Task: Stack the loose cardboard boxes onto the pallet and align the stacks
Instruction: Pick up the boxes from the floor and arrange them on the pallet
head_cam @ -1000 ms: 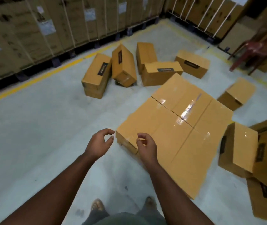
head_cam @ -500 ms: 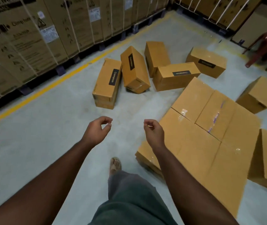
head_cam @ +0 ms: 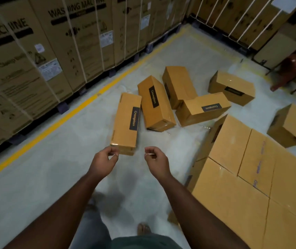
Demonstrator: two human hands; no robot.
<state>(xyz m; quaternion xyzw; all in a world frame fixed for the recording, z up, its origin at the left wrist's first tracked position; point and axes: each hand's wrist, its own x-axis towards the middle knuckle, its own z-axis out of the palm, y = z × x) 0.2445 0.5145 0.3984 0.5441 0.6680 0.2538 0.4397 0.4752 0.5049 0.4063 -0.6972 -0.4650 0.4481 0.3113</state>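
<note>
Head view: both arms reach forward over the grey floor. The left hand has loosely curled fingers and holds nothing; it hangs just in front of the near end of the nearest box, and contact cannot be told. The right hand is likewise loosely curled and empty, right of that box.

Beyond lie four more loose boxes: a tilted box, a far box, a cross box and a right box. A lone box sits further right. The stack, its tops flush, fills the near right. Strapped washing-machine cartons line the left wall behind a yellow line.
</note>
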